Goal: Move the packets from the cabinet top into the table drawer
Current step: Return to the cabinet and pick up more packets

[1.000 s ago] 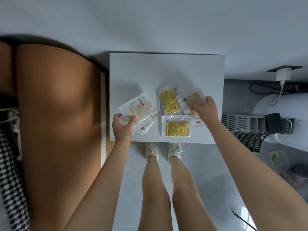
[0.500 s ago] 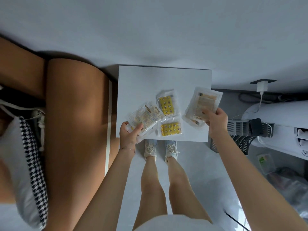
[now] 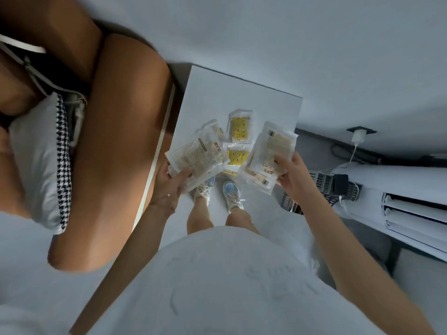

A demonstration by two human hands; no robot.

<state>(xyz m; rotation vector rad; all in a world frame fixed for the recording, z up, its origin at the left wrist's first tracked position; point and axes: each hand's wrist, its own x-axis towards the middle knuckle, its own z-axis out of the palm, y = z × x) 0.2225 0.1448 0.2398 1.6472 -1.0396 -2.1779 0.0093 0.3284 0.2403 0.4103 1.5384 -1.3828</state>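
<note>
My left hand [image 3: 170,181] grips a clear packet with beige contents [image 3: 197,157], lifted off the white cabinet top [image 3: 217,97]. My right hand [image 3: 294,176] holds another clear beige packet [image 3: 269,154] raised over the cabinet's right front corner. Two yellow packets stay flat on the cabinet top: one further back [image 3: 239,128], one nearer the front edge [image 3: 237,157] and partly covered by the lifted packets. The table drawer is not in view.
A brown padded piece of furniture [image 3: 116,141] stands left of the cabinet, with a houndstooth-edged cushion [image 3: 46,163]. On the right are a white appliance with vents [image 3: 399,197], cables and a charger plug [image 3: 359,136]. My legs and shoes [image 3: 217,192] are below.
Both hands have lifted their packets off the cabinet top and drawn them toward me. The view has tilted and turned, so the cabinet now sits askew.
</note>
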